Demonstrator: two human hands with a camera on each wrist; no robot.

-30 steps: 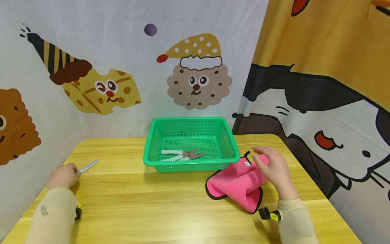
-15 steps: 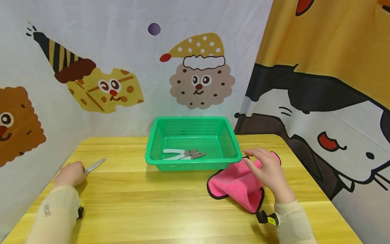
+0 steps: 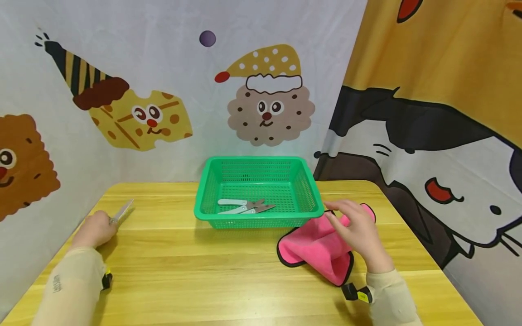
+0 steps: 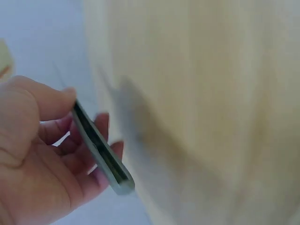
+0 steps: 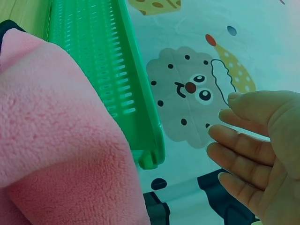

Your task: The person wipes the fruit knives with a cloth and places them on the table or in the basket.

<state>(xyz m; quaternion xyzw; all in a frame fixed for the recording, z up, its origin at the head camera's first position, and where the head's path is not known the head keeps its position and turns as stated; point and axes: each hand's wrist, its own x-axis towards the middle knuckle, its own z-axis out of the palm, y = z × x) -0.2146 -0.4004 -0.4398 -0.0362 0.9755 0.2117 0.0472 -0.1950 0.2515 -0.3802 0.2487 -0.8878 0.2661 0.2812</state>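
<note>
On the left of the head view my left hand point(image 3: 95, 228) holds a knife point(image 3: 122, 211), its blade angled away to the right. The left wrist view shows thumb and fingers pinching the knife's pale handle point(image 4: 105, 157), which has a dark slot along it. My right hand point(image 3: 360, 233) hovers over the upper right part of a pink cloth point(image 3: 316, 244) with black edging; its fingers are loosely extended with nothing between them. In the right wrist view the fluffy pink cloth point(image 5: 70, 126) lies apart from that hand point(image 5: 267, 150).
At the back middle of the wooden table point(image 3: 195, 285) stands a green plastic basket point(image 3: 254, 222). Several knives point(image 3: 240, 207) with white handles lie inside it. The cloth reaches the basket's front right corner. A printed curtain point(image 3: 163, 59) hangs close behind the table.
The knife in my left hand has turned so its tip points more steeply away from me. My right hand shifted slightly left over the cloth, then stayed nearly still.
</note>
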